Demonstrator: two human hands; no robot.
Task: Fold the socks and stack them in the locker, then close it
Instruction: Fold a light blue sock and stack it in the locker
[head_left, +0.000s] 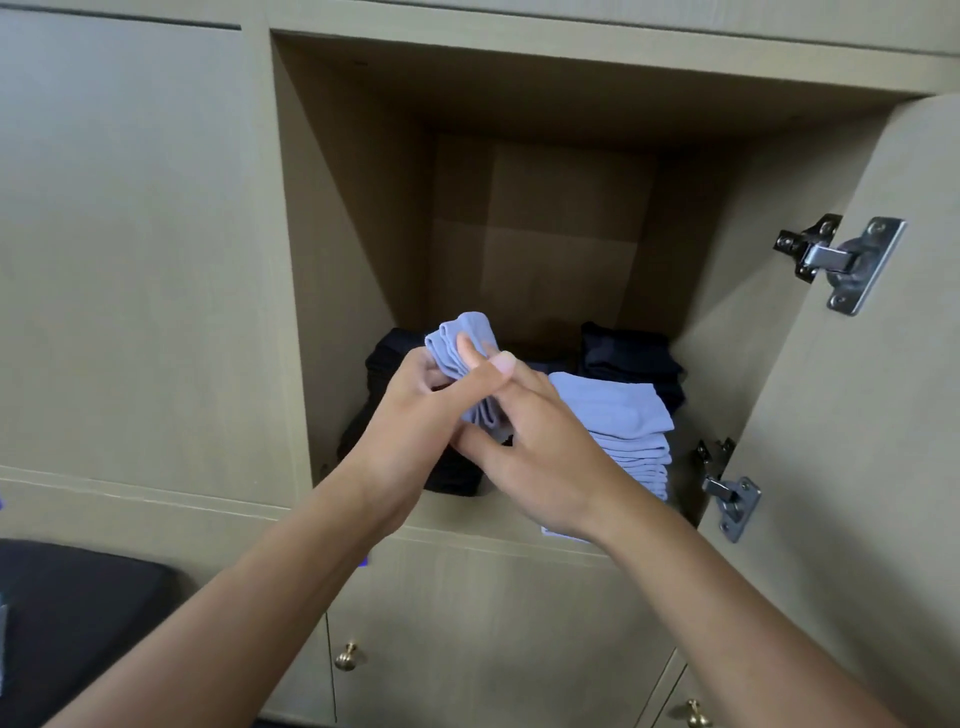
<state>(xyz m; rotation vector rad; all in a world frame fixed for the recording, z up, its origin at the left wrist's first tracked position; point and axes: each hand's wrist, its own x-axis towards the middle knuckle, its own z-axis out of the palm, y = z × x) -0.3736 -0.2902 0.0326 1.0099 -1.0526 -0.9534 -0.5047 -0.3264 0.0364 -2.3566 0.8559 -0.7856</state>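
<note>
Two hands meet in front of an open locker. The left hand and the right hand both hold a folded light blue sock. Inside, a pile of light blue socks sits on the right. Dark socks lie behind it, and more dark socks lie on the left. The door hangs open on the right with two metal hinges.
</note>
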